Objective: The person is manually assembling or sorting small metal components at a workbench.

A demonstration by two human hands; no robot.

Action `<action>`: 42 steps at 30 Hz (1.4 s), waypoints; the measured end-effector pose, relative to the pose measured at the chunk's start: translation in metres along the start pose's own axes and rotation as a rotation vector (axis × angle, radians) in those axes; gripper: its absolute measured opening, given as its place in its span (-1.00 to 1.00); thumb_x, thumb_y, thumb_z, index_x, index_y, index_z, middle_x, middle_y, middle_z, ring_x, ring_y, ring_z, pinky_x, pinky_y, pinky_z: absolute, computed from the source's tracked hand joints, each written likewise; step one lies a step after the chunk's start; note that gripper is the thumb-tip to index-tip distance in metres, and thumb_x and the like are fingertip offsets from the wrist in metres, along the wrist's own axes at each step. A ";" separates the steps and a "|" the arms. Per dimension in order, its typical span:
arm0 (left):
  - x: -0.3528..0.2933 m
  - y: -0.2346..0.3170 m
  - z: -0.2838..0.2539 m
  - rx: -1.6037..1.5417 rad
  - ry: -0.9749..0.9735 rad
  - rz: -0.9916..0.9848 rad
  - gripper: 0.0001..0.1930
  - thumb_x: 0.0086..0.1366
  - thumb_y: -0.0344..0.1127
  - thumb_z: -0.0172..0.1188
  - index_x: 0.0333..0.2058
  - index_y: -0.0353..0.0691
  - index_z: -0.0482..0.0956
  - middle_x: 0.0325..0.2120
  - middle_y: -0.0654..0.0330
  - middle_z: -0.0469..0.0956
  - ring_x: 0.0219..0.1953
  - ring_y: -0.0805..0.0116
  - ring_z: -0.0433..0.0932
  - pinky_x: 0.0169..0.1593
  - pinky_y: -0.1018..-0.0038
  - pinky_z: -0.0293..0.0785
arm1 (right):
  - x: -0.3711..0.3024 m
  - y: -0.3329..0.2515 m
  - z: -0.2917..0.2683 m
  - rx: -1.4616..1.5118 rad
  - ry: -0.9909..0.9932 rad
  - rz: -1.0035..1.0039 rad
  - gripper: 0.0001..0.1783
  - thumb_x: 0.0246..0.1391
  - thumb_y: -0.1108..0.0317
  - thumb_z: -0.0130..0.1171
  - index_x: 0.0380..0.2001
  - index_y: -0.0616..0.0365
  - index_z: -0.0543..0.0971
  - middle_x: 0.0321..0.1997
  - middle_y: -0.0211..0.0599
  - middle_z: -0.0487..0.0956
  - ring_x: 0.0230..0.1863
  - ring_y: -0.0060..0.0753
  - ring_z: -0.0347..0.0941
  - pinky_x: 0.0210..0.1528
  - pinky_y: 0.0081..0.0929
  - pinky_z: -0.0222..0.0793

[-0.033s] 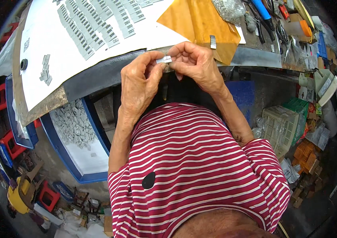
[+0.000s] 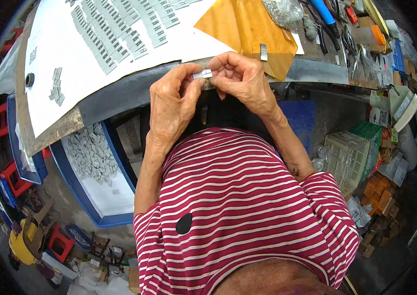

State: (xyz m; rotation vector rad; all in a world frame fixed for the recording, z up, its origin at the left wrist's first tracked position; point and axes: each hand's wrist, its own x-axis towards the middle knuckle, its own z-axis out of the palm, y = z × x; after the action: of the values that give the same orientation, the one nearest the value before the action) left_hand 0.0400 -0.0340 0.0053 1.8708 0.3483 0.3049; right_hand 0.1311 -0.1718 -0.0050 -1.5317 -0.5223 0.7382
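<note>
the small grey piece (image 2: 202,73) sits between both hands at the near edge of the table (image 2: 66,124), long axis left to right. the left hand (image 2: 169,101) has its fingers clamped on the left end; the right hand (image 2: 250,88) meets the right end, its grip unclear. grey rows (image 2: 115,30) lie beyond.

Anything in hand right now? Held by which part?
Yes: a small pale-grey rectangular piece. The left hand pinches its left end between thumb and index finger; the right hand's fingertips are at its right end, grip unclear.
</note>
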 end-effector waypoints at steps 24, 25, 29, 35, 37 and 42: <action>0.021 -0.003 -0.018 0.327 -0.171 0.330 -0.81 -0.01 -0.54 0.18 -0.35 -0.34 0.46 -0.41 0.09 0.43 -0.40 0.23 0.45 -0.34 0.45 0.38 | 0.012 -0.005 -0.007 -0.318 -0.088 -0.204 -0.84 -0.08 0.52 0.11 -0.38 0.34 0.43 -0.62 -0.45 0.38 -0.60 -0.72 0.27 -0.55 -0.68 0.28; 0.023 -0.003 -0.017 0.330 -0.138 0.327 -0.81 -0.02 -0.54 0.18 -0.36 -0.34 0.45 -0.42 0.09 0.43 -0.41 0.23 0.45 -0.35 0.45 0.37 | 0.012 -0.004 -0.007 -0.330 -0.055 -0.207 -0.84 -0.08 0.52 0.11 -0.38 0.35 0.43 -0.62 -0.45 0.39 -0.60 -0.72 0.27 -0.56 -0.68 0.27; 0.037 -0.009 -0.011 0.351 0.015 0.360 -0.85 -0.08 -0.55 0.17 -0.45 -0.34 0.46 -0.47 0.05 0.42 -0.38 0.09 0.41 -0.31 0.30 0.30 | 0.009 -0.011 -0.007 -0.348 0.105 -0.212 -0.82 -0.01 0.50 0.11 -0.29 0.32 0.45 -0.56 -0.53 0.39 -0.58 -0.82 0.27 -0.54 -0.83 0.24; 0.064 -0.025 -0.002 0.590 0.176 0.387 -0.87 -0.07 -0.49 0.19 -0.46 -0.25 0.50 -0.45 0.15 0.40 -0.30 0.18 0.36 -0.22 0.33 0.20 | -0.004 -0.012 -0.015 -0.301 0.205 -0.204 -0.85 -0.06 0.52 0.09 -0.36 0.35 0.44 -0.59 -0.42 0.39 -0.61 -0.74 0.25 -0.56 -0.73 0.23; 0.070 -0.026 0.001 0.670 0.238 0.398 -0.87 -0.06 -0.49 0.19 -0.45 -0.24 0.50 -0.43 0.16 0.40 -0.28 0.21 0.33 -0.20 0.34 0.18 | -0.009 -0.012 -0.020 -0.335 0.217 -0.209 -0.86 -0.02 0.54 0.07 -0.33 0.33 0.44 -0.59 -0.47 0.38 -0.61 -0.77 0.26 -0.57 -0.78 0.22; 0.076 -0.030 0.003 0.763 0.234 0.335 -0.86 -0.05 -0.43 0.20 -0.43 -0.23 0.54 -0.42 0.18 0.41 -0.26 0.21 0.31 -0.16 0.30 0.15 | -0.019 -0.013 -0.031 -0.419 0.274 -0.256 -0.86 0.00 0.55 0.06 -0.30 0.30 0.45 -0.57 -0.52 0.38 -0.62 -0.78 0.27 -0.59 -0.81 0.20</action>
State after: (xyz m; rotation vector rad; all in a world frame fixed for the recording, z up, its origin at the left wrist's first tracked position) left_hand 0.1084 0.0020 -0.0209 2.6596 0.3331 0.6931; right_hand 0.1413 -0.2058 0.0103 -1.8733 -0.6783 0.2201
